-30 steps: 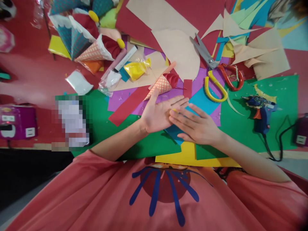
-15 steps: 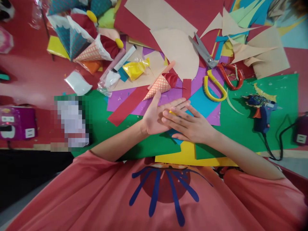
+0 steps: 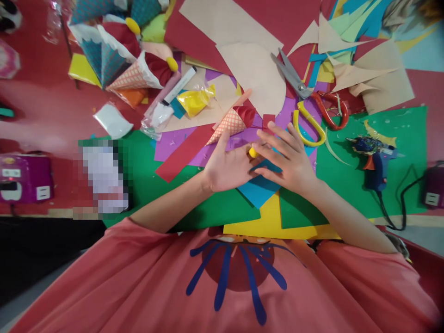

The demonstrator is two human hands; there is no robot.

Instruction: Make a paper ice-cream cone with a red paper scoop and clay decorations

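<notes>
A small yellow ball (image 3: 253, 152) lies on the fingers of my left hand (image 3: 231, 166), which is palm up with the thumb stretched out. My right hand (image 3: 289, 159) is just to the right, its fingers spread and their tips close to the ball; whether they touch it I cannot tell. Just above my left thumb lies a small checkered paper cone (image 3: 231, 125) with dark red paper at its wide end. Blue paper (image 3: 258, 187) shows beneath both hands.
Scissors (image 3: 301, 88) with red and yellow handles lie beyond my right hand. A blue glue gun (image 3: 379, 164) and its cord are at the right. Larger decorated cones (image 3: 135, 76), a marker (image 3: 179, 86) and yellow clay (image 3: 196, 101) lie at the upper left.
My right hand has lifted off my left palm and moved up and right, its fingers spreading. The yellow piece, mostly covered before, now shows as a rounded ball.
</notes>
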